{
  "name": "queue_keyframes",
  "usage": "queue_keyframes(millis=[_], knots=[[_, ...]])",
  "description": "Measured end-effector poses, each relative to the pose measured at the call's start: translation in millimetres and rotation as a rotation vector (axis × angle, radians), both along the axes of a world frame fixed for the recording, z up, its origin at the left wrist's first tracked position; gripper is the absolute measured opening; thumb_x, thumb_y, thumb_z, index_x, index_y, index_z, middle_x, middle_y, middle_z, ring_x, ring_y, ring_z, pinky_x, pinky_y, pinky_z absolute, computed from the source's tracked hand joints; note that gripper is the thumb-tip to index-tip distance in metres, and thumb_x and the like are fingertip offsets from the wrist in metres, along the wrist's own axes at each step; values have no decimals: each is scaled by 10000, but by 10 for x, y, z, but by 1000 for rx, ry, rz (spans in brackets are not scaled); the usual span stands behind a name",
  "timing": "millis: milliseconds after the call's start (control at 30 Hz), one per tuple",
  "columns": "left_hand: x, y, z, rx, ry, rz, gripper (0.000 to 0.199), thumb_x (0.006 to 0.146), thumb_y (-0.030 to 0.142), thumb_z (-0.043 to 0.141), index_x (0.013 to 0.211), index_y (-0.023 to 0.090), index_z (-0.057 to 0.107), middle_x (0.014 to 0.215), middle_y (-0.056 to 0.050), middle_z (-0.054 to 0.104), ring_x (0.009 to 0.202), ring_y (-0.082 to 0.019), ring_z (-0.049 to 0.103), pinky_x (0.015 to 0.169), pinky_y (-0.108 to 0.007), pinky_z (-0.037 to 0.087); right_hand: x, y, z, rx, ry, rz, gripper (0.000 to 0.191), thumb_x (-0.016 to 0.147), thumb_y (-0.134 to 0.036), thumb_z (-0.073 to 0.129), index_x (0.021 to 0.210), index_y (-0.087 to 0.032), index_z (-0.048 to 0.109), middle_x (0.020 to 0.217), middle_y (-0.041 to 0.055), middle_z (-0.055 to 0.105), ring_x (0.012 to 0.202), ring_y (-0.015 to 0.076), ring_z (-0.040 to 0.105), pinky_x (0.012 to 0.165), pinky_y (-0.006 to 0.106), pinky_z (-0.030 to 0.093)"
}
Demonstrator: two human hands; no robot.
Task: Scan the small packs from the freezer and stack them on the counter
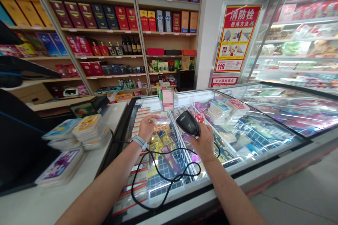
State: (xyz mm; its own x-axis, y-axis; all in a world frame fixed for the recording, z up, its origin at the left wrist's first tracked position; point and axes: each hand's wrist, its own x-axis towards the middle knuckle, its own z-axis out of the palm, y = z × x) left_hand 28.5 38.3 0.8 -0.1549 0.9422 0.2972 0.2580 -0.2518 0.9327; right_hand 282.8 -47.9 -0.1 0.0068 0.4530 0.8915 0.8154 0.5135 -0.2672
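My left hand, with a watch on its wrist, pinches a small flat clear pack by its left end. My right hand is wrapped around a black barcode scanner, whose head points toward the pack but stays apart from it. The scanner's black cable loops over the glass top of the chest freezer below my hands. Just behind the right hand, a red-and-white pack shows; whether it is held or lies on the glass, I cannot tell.
Stacked flat packs stand on the freezer glass to the right. More stacks rest on the white counter at left, beside a dark screen. A blurred-faced box stands at the freezer's far edge. Shelves line the wall.
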Motion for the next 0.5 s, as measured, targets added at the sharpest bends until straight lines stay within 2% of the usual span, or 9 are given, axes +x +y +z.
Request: queue_keyframes(millis=[233,500], knots=[[-25,55,-47,10,-41,-12,260,682,248,579,888,134,690,862,-71,692,695,-152,602,603,-250,494,3,-1,0,3,6,10,229,831,-284,571,1037,-192,530,872,49,612,812,218,564,830,380,402],[-45,104,-90,-2,-8,30,272,730,248,579,961,152,686,766,-41,671,698,-151,612,670,-269,523,-2,-19,27,-13,8,2,192,819,-256,570,998,-196,538,848,44,604,800,217,553,812,375,401]])
